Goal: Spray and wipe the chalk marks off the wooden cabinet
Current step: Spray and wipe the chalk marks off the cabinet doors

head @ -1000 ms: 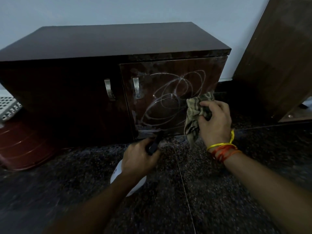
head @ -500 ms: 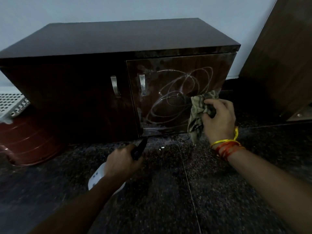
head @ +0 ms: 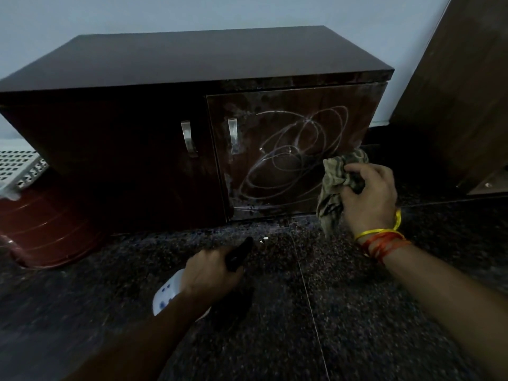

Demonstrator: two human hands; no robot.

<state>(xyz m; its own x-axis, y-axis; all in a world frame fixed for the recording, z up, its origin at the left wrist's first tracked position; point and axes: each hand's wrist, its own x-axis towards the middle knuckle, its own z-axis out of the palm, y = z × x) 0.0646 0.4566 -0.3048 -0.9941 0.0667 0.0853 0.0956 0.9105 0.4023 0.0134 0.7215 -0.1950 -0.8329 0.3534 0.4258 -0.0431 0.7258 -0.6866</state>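
Checked cloth (head: 336, 182) bunched in right hand (head: 368, 199) fingers; left hand (head: 211, 276) fingers grip spray bottle (head: 176, 292)

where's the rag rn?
Head view, right side: the rag is bunched in the right hand, at the lower right corner of the chalk-marked cabinet door.

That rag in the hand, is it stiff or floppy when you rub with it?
Probably floppy: the rag bunches in the right hand and its loose end droops down. It likely squashes flat against the cabinet door. It looks light, since fingers alone hold it.
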